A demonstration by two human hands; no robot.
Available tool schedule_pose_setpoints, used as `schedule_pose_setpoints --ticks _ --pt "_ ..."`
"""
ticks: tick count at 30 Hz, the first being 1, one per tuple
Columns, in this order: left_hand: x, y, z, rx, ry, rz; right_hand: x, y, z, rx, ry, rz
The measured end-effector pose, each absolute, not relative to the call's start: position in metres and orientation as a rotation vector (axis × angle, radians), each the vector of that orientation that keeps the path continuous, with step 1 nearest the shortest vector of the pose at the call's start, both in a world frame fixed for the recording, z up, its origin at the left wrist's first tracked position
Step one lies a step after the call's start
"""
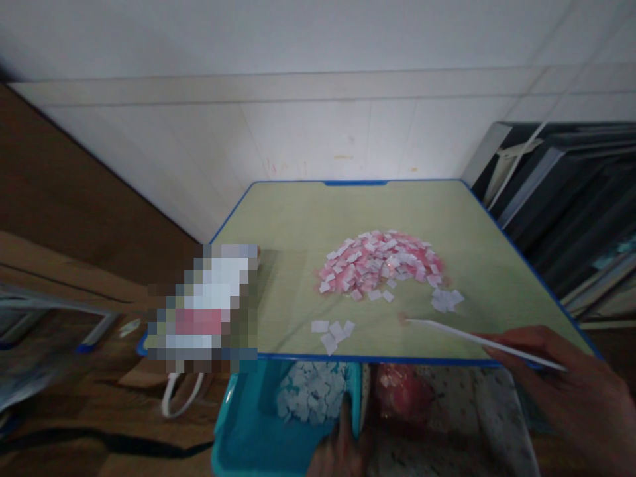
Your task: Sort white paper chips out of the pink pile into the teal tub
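Nearest the camera, the left hand (340, 450) is pointing one finger into a teal bin (221, 424), by its right wall; whether it is gripping anything, I cannot tell. Small white squares (313, 394) are lying heaped inside the bin, just beside that fingertip. Over the near right edge of the bench (288, 212), the right hand (561, 374) is holding a slim white stick (447, 328) in a closed grip, its tip hovering at or just above the surface, near a faint pinkish smear. Beyond the tip, a mound (377, 262) of white squares and pink material is spreading across the bench, while loose squares (330, 334) are lying near the front edge and a small cluster (444, 300) is sitting at the mound's right. Below the edge, a pink bundle (402, 391) is resting to the right of the bin, its wrapping shining.

Judging by their thin, flat look, the squares are probably being very light, fairly stiff and easily creased, likely slipping over one another; one corner or edge is seeming the best hold. The stick is looking light and rigid, best being held well back from its tip.
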State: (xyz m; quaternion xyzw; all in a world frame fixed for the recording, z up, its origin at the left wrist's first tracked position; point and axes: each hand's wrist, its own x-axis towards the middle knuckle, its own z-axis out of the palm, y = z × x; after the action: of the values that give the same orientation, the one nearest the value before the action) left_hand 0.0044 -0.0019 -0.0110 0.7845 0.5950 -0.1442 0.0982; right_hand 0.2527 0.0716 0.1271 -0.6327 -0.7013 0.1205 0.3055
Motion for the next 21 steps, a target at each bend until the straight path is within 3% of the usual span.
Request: schedule_pose_setpoints --ticks 4,13,21 --pt "0.005 0.000 -0.011 2.264 1.736 -0.441 0.261 0.088 0.127 -1.677 -1.715 0.342" --pt "0.007 0.003 -0.011 2.185 1.722 -0.505 0.247 0.148 0.127 -1.482 -1.999 0.507" --pt "0.008 0.006 -0.004 2.131 1.707 -0.528 0.246 0.157 0.132 -1.464 -1.974 0.786"
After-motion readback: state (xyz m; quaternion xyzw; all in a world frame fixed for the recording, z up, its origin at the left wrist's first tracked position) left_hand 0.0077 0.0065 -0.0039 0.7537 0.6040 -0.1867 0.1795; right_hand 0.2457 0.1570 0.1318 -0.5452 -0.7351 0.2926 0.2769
